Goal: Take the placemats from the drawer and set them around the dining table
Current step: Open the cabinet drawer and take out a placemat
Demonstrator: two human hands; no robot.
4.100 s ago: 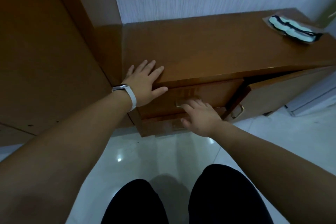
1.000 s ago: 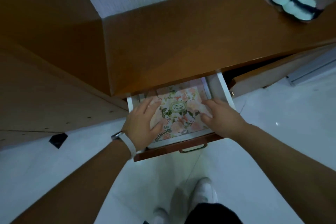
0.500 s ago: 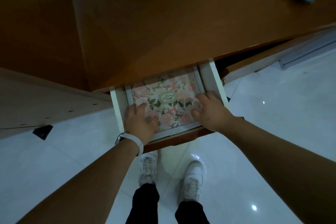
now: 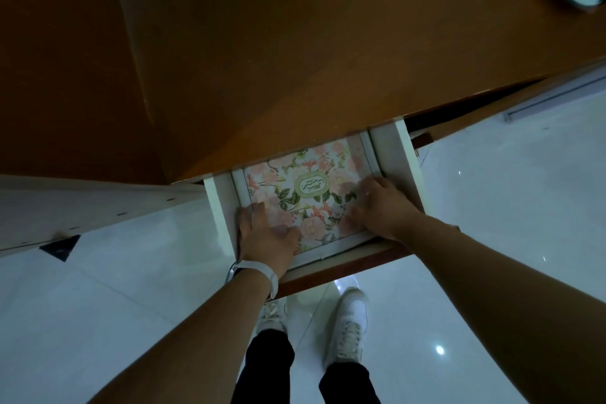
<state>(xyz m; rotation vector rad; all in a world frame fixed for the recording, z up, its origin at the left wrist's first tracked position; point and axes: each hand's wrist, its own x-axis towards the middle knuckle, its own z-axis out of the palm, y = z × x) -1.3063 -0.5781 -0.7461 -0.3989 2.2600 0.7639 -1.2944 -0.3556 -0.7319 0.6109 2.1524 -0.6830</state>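
Open drawer (image 4: 395, 154): floral placemat (image 4: 311, 185); your left hand (image 4: 267, 238) and right hand (image 4: 382, 207) rest on opposite edges, grip unclear.

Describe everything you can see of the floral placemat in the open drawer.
The floral placemat lies flat inside the white-walled drawer, nearly filling it. Pink flowers and green leaves surround a green oval emblem. Its far edge hides under the wooden cabinet top. The left hand rests flat on its near-left corner; the right hand, fingers bent, meets its right edge, grip unclear.
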